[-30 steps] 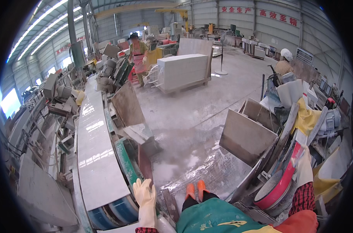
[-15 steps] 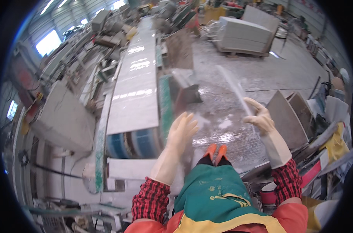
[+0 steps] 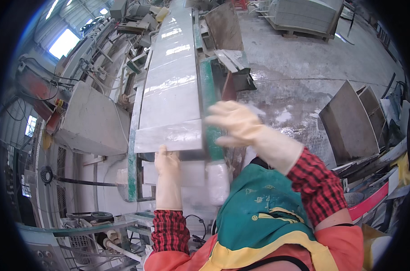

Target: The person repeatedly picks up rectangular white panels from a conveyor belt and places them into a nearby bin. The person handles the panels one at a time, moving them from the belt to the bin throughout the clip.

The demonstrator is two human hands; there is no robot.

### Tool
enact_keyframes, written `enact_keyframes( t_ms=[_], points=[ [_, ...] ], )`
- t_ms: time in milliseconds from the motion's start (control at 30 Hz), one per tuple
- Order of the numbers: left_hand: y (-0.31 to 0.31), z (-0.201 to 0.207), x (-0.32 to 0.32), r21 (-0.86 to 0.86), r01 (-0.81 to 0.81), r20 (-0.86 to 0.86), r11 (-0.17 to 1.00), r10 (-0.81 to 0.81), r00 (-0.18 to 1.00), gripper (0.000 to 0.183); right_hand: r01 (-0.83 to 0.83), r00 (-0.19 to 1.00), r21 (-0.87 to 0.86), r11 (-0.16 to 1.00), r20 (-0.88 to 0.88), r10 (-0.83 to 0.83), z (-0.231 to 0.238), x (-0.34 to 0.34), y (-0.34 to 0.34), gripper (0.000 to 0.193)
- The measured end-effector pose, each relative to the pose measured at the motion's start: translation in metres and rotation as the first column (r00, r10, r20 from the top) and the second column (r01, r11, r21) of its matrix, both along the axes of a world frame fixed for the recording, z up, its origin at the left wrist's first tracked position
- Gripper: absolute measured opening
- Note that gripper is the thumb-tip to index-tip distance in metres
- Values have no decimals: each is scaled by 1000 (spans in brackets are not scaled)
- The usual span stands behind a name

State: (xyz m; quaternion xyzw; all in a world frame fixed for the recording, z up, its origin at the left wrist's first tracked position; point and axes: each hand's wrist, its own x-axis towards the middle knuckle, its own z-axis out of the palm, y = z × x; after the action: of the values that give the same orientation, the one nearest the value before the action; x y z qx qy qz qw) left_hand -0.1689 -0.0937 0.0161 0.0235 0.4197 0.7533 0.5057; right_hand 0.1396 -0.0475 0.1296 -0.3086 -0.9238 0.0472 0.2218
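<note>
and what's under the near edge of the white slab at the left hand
A dark band shows below the edge of the white slab, beside the left hand; the slab covers anything farther under.

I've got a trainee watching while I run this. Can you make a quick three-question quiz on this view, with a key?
1. Multiple choice: the left hand is at which part of the long pale slab?
A) far end
B) near end
C) middle of its left side

2. True or false: the right hand is ungloved.

3. Fill in the colour: the rail running along the slab's right side is ____.

Key:
1. B
2. False; it wears a pale glove
3. Green
</note>
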Motion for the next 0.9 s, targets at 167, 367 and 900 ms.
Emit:
enact_keyframes(
  t_ms=[167, 367, 900],
  points=[
    [6, -35, -20, -46, -48, 11, 998, 49, 999, 33, 441, 889, -205, 874, -33, -457, -66, 164, -20, 52],
    [15, -37, -4, -84, -44, -24, 995, 43, 999, 37, 733, 496, -472, 490, -123, -860, -93, 319, -118, 49],
    [38, -61, -20, -129, 15, 16, 991, -13, 1000, 32, 753, 110, -641, 147, -98, -989, -146, 407, -254, 48]
  ],
)
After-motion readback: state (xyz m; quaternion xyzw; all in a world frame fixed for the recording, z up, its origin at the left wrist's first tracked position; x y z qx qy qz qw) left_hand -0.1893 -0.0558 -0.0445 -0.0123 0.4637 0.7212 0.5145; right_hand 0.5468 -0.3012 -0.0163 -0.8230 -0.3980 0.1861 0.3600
